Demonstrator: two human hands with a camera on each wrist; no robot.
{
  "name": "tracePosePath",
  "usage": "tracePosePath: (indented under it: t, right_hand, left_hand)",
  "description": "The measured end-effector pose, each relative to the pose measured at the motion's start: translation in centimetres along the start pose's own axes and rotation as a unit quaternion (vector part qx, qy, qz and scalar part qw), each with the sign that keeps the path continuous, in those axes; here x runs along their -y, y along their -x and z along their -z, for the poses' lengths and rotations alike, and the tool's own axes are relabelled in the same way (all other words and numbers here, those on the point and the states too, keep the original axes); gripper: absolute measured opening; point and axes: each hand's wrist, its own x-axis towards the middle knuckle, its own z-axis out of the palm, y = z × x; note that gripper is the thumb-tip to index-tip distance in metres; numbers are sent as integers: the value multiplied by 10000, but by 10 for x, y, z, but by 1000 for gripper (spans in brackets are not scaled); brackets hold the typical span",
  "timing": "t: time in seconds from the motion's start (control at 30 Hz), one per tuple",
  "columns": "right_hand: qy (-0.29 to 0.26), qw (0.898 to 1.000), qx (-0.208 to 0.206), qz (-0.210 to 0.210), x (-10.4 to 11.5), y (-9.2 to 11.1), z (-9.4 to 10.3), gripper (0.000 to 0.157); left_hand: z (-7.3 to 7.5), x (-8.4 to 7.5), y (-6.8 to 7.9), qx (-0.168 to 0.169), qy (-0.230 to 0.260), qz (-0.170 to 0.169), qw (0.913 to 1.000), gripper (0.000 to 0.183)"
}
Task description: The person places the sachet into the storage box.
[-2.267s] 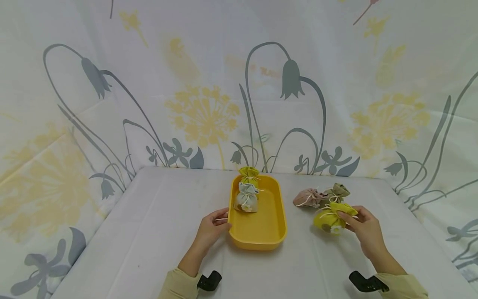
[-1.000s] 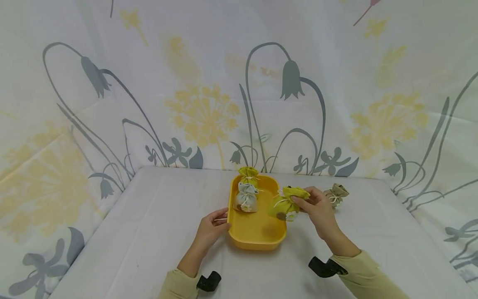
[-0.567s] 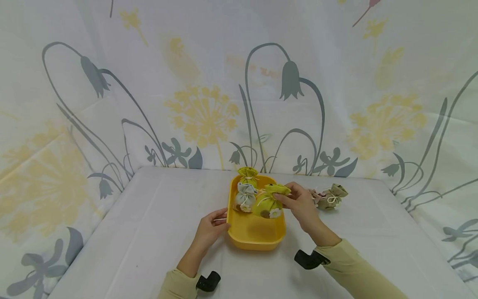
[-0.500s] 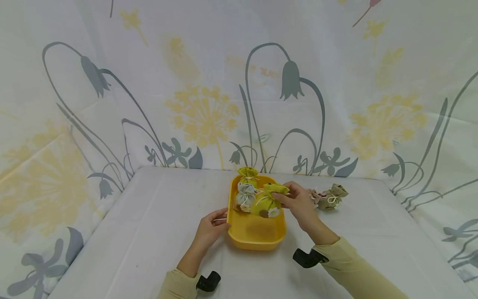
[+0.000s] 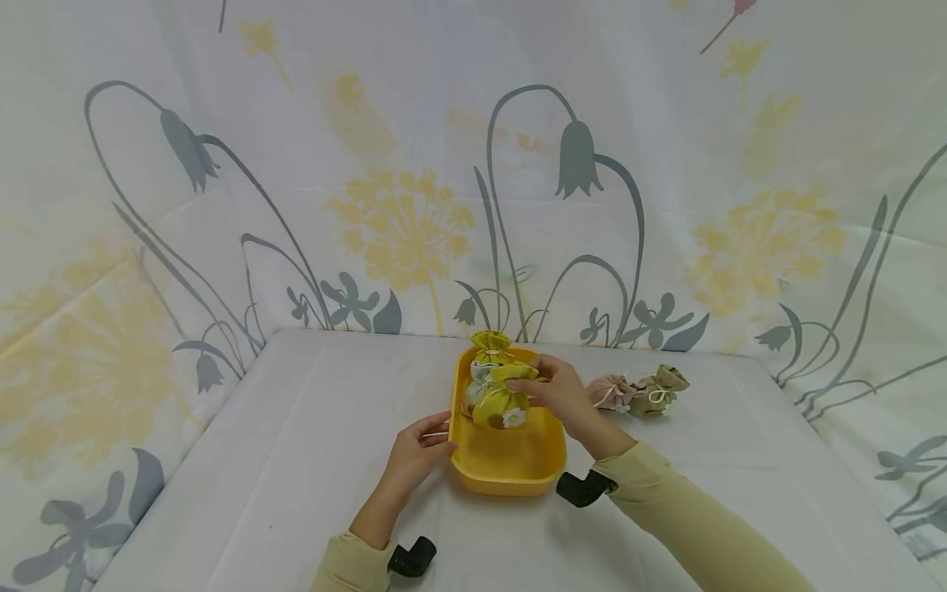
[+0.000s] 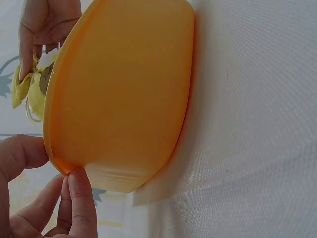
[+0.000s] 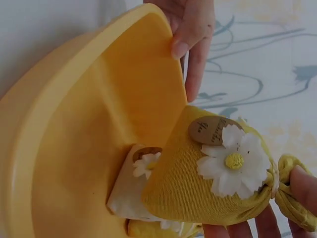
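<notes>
My right hand (image 5: 565, 401) pinches a yellow drawstring pouch (image 5: 497, 409) by its gathered neck, over the left half of a yellow plastic tray (image 5: 510, 485). In the right wrist view, the held pouch (image 7: 173, 191) has a white flower and a brown oval tag. Beneath it, partly hidden, lies a pale pouch (image 7: 124, 196) in the tray. Another yellow pouch (image 5: 490, 344) sits at the tray's far end. At the tray's left side, my left hand (image 5: 414, 456) holds the rim; the left wrist view shows fingertips (image 6: 79, 186) against the tray's outer wall.
Right of the tray, a pink pouch (image 5: 611, 393) and an olive-beige pouch (image 5: 661, 390) lie side by side on the white tabletop (image 5: 333, 395). A curtain with flower prints (image 5: 473, 205) hangs behind the table. Black camera mounts (image 5: 584, 489) sit at both wrists.
My right hand has carried the yellow pouch leftward from beside the pink and olive-beige pouches to above the pale pouch in the tray. The left hand has stayed on the tray's rim.
</notes>
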Motion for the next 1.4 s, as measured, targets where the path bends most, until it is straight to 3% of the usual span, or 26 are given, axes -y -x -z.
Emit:
tracePosePath:
  t: [0.4,0.73,1.03,1.4]
  right_hand:
    - [406,9967,392,-591,-3,-19,-15,22]
    - [700,9906,608,-1009,-10,-22,-31,20]
    - [890,9881,683,-1053,-19,-23,-31,23]
    - [641,9929,603,-798,-17,-12,-10,28]
  left_hand:
    - [0,2,-2,-24,3,61,10000,48]
    - [1,1,-3,34,17,91,10000,48]
    - [0,2,-2,66,54,110,9999,48]
    - [0,3,-3,-35,7,73,10000,47]
